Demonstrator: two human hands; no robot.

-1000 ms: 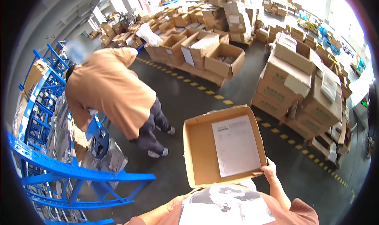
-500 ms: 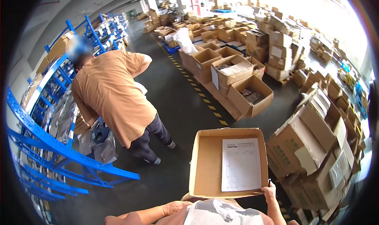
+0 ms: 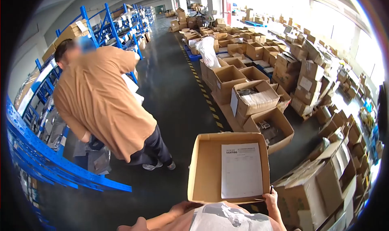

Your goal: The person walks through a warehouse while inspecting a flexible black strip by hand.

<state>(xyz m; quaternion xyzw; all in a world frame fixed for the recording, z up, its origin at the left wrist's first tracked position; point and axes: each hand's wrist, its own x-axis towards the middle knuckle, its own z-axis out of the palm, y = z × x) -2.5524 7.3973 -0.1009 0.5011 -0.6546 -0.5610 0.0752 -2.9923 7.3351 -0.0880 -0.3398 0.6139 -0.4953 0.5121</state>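
Observation:
A shallow cardboard box (image 3: pixel 206 166), without a lid, is held out in front of my body. Inside it lies a printed paper form (image 3: pixel 242 172) with "LIGHTING" in its heading. My right hand (image 3: pixel 270 197) is closed on the box's near right corner, and a dark pen (image 3: pixel 271 189) sticks up from the same fingers. By the near left corner, close to my shirt, is my left hand (image 3: pixel 183 208); its fingers are hidden at the box's edge.
A person in an orange shirt (image 3: pixel 103 97) stands at the blue shelving (image 3: pixel 60 158) on the left. Open cartons (image 3: pixel 269 127) line the right of a yellow-black floor line (image 3: pixel 206 97). More stacked cartons (image 3: pixel 312 190) stand close on my right.
My view has turned left and the cartons ahead are nearer. The other person has shifted left in view, head now turned sideways. My left hand has moved closer to the box's corner.

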